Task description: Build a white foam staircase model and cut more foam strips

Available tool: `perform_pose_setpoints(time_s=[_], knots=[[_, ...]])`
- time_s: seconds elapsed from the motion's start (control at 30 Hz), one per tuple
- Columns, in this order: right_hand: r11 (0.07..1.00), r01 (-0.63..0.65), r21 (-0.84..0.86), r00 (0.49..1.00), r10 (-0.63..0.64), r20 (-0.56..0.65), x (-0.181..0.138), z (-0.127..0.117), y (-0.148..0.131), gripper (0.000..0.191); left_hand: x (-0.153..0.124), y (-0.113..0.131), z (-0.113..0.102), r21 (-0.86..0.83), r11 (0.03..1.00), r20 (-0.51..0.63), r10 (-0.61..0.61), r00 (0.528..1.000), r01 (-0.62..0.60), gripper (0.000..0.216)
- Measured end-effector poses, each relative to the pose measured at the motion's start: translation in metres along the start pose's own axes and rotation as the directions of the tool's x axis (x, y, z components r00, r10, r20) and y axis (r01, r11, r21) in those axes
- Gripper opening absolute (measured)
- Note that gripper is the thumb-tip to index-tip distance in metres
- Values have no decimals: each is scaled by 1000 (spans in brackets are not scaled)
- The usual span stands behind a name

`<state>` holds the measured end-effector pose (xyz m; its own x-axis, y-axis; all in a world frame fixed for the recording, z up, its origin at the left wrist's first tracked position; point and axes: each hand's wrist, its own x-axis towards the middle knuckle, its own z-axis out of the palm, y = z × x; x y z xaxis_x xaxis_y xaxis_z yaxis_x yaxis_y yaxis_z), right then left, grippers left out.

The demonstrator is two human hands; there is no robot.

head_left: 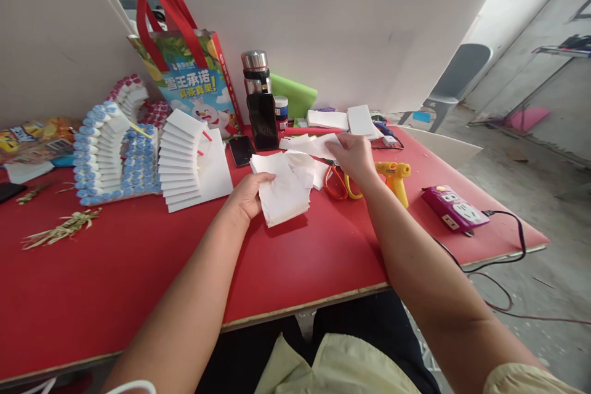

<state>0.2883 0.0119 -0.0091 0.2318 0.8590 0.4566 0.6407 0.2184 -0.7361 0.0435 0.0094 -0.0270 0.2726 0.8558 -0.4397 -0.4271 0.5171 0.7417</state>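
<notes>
My left hand is closed on a stack of white foam pieces, holding it just above the red table. My right hand reaches further back and pinches a white strip from a loose pile of white pieces near the table's middle. Red and yellow scissors lie right under my right wrist. A yellow glue gun rests to the right of that hand.
A white stepped foam model and a blue-capped one stand at the left. A printed bag, steel flask, two phones and white boards stand behind. A purple power strip with a cable lies right. Dry sprigs lie left.
</notes>
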Motion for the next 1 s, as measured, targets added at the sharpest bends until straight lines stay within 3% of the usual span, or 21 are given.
perform_pose_setpoints(time_s=[0.1, 0.2, 0.3, 0.4, 0.5, 0.57, 0.73, 1.0], knots=[[893, -91, 441, 995, 99, 5, -2, 4, -8, 16, -1, -3, 2, 27, 999, 33, -36, 999, 35, 38], [738, -147, 659, 985, 169, 31, -5, 11, -15, 16, -2, -5, 2, 70, 996, 15, -50, 999, 48, 34], [815, -57, 576, 991, 116, -66, -13, 19, -22, 12, -2, -7, 3, 99, 994, -4, -52, 999, 52, 29], [912, 142, 385, 988, -155, 2, -26, 27, -30, 8, -2, -7, 3, 99, 994, 11, -44, 999, 43, 24], [876, 391, 282, 858, -458, 234, -39, 35, -36, 19, -1, -6, 4, 70, 997, 78, -28, 997, 22, 22], [831, 508, 227, 765, -556, 324, -44, 40, -38, 25, 0, -4, 4, 35, 999, 101, -14, 995, 11, 18], [757, 613, 228, 669, -650, 361, -48, 45, -40, 30, 1, 0, 4, -53, 999, 68, -3, 998, 6, 22], [763, 605, 228, 637, -635, 437, -51, 43, -46, 36, 7, -2, 1, -90, 996, 137, 7, 990, 5, 41]])
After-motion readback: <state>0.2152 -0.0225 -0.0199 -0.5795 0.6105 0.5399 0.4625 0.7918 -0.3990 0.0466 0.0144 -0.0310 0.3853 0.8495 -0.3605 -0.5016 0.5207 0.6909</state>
